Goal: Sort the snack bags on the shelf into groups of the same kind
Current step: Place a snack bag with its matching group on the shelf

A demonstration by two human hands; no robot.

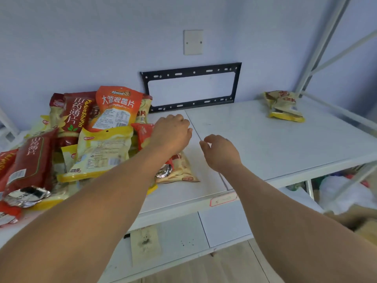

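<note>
Both our hands hang over the white shelf (255,135), and neither grips anything. Our left hand (172,133) has its fingers curled downward with nothing visibly between them; whether the tips touch the shelf, we cannot tell. Our right hand (221,153) is loosely curled and empty, just beside the left.

The mixed pile of snack bags (85,139) lies to the left of our left fingers, leaning against the wall: dark red bags, an orange bag (117,107), a yellow bag (102,152). One pale bag (179,170) lies beneath our left wrist, on the near side of those fingers. Far to the right of our right fingers, well apart, two pale bags (284,106) sit stacked as a started group.

The risk, as we judge it, is the pile itself: bags overlap and lean, so pulling one from underneath could slide others off the front edge. Similar pale colours could also lead us to mix kinds.
</note>
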